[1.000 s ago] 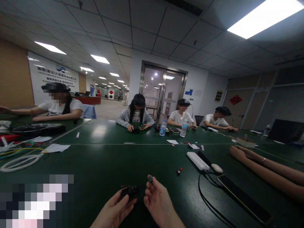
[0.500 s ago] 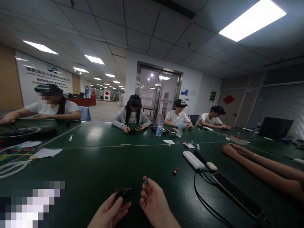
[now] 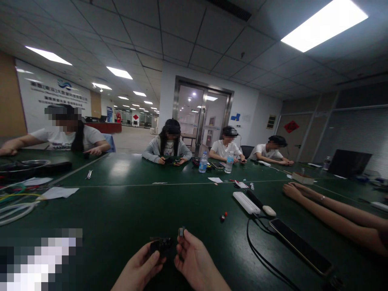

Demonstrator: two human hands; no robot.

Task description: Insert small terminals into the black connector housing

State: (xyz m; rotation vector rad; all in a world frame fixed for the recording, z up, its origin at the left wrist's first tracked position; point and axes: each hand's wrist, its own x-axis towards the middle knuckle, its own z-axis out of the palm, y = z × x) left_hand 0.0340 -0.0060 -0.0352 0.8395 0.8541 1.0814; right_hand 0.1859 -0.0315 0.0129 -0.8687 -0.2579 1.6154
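In my left hand (image 3: 142, 264) I grip a small black part (image 3: 160, 245) with an uneven outline; its exact kind is too dark to make out. The thumb presses on its near side. Close by on the right, my right hand (image 3: 195, 258) pinches a small grey block-like piece (image 3: 181, 232) between thumb and fingertips. A narrow gap separates the two pieces. Both hands are just above the dark green table (image 3: 127, 214) at its near side. Past my right hand lies a small red and black piece (image 3: 223, 217).
To the right are a white power strip (image 3: 246, 203), black cables (image 3: 257, 250), a phone (image 3: 300, 245) and a white mouse (image 3: 269, 210). A person's forearms (image 3: 327, 206) rest beyond. Coiled wires (image 3: 18, 210) and paper (image 3: 59, 192) lie left. Several people sit opposite, near water bottles (image 3: 203, 162).
My right hand has moved slightly left, bringing the grey piece closer to the black part. My left hand has shifted slightly right. At far left, a person's hand has moved across the table.
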